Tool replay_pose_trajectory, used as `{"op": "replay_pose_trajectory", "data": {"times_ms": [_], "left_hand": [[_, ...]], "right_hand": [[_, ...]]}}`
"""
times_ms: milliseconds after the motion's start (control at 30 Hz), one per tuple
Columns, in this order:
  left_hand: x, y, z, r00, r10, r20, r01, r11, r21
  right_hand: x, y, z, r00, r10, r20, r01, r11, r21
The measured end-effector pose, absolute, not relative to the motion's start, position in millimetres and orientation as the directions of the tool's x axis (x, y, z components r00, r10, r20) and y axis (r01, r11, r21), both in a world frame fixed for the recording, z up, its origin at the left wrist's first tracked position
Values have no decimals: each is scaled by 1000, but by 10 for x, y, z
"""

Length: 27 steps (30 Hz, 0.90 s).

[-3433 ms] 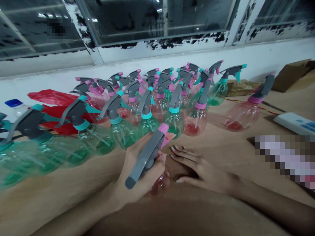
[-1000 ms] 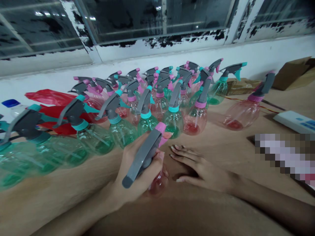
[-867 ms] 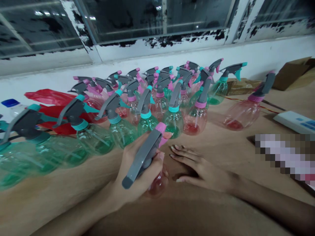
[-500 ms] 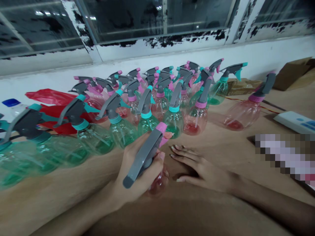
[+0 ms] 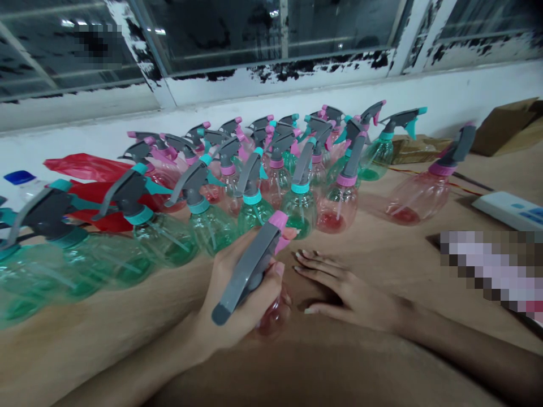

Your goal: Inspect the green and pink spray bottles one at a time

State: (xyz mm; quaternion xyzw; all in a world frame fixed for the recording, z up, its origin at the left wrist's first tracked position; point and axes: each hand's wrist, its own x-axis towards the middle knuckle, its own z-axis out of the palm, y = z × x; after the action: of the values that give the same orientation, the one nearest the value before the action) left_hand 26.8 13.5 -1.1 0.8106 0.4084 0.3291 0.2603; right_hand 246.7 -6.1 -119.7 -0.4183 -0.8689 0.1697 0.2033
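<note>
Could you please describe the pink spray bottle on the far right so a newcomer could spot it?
On the table, find the white device at the right edge. The bottle stands just left of it, pink-collared, apart from the front row.

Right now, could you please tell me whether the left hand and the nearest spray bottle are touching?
Touching. The head view shows the left hand wrapped around the spray bottle, its thumb pressed beside the grey top.
</note>
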Motion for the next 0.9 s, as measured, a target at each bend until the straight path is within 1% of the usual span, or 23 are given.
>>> {"op": "replay_pose_trajectory", "data": {"times_ms": [133,300,467,767,900], "left_hand": [[265,137,-22,455,834,313,491,-528,692],[259,145,-30,455,821,344,477,-551,684],[262,159,-46,466,815,345,461,-557,691],[262,161,-51,462,811,358,446,-562,697],[268,170,-51,466,812,352,429,-555,713]], "right_hand": [[2464,-65,-1195,-561,801,208,663,585,-467],[2463,-62,-1192,-564,802,197,667,583,-463],[2460,-63,-1180,-561,806,188,673,576,-463],[2463,-63,-1201,-561,802,205,671,585,-455],[2464,-67,-1196,-555,806,208,661,579,-478]]}}
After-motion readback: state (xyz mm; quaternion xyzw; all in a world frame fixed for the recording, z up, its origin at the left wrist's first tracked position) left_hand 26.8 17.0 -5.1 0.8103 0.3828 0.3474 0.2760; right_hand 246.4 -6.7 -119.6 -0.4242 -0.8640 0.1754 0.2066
